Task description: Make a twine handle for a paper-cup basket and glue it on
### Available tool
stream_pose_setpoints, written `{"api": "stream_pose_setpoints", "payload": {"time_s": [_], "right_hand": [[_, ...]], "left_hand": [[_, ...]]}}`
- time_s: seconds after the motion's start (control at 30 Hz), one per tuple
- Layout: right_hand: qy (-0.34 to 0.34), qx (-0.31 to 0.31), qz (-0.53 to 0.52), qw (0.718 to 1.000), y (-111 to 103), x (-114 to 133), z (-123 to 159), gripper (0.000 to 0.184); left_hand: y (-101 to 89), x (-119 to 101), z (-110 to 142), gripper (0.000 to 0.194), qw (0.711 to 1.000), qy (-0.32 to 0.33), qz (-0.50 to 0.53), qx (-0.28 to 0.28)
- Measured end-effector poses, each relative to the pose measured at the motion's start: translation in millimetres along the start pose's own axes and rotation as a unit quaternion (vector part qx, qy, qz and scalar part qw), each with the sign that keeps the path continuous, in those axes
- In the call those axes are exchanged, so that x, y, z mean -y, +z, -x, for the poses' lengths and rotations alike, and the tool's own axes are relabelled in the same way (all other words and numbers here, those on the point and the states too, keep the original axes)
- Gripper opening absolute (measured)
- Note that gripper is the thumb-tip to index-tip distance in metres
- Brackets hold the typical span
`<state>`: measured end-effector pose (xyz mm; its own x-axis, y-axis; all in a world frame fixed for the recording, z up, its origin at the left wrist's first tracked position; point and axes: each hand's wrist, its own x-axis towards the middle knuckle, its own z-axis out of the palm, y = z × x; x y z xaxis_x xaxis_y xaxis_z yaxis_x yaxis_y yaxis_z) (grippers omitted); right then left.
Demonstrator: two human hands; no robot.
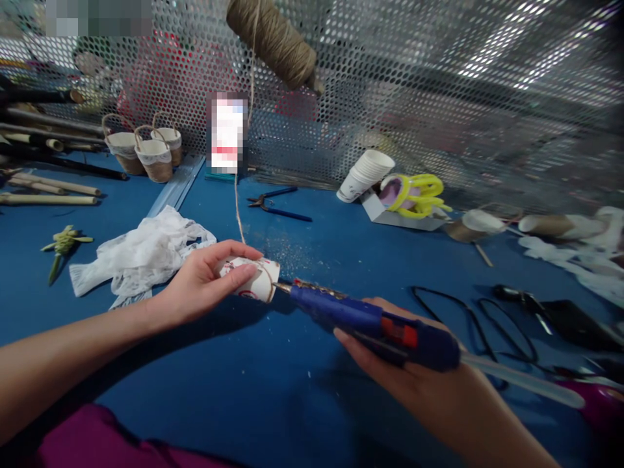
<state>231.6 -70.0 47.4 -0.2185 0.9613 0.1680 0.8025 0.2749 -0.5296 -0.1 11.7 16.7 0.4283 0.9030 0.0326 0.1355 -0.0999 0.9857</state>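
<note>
My left hand (209,279) is wrapped around a white paper cup (264,284) with red print, which lies tilted on its side above the blue table. A strand of twine (238,208) comes down from a large spool (273,42) and runs around the cup near its rim. In my right hand (390,361) is a blue hot glue gun (355,317), with a clear glue stick (526,379) sticking out of its back. The gun's metal nozzle points left and meets the cup at the twine; whether it touches is hard to tell.
White lace (146,253) is heaped left of my left hand. Pliers (275,203) lie beyond the cup. Small twine-wrapped baskets (155,162) stand at the back left, stacked paper cups (365,174) at the back right. A black cord (468,312) curls right of the gun. Perforated metal (195,78) bounds the back.
</note>
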Motion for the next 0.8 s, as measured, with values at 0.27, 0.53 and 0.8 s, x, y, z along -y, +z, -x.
{"api": "stream_pose_setpoints", "payload": {"time_s": [0.27, 0.53, 0.8], "right_hand": [[-0.003, 0.012, 0.015, 1.000, -0.6, 2.7, -1.2, 0.019], [0.001, -0.019, 0.033, 0.999, 0.9, 1.2, 1.2, 0.017], [-0.002, 0.010, 0.012, 1.000, -1.4, 1.3, 2.5, 0.012]], "left_hand": [[0.0, 3.3, 0.1, 0.028, 1.000, 0.002, -0.003, 0.002], [-1.4, 7.4, 2.4, 0.030, 0.998, 0.036, -0.046, 0.008], [-2.2, 7.3, 2.1, 0.026, 0.996, 0.056, -0.068, 0.003]]}}
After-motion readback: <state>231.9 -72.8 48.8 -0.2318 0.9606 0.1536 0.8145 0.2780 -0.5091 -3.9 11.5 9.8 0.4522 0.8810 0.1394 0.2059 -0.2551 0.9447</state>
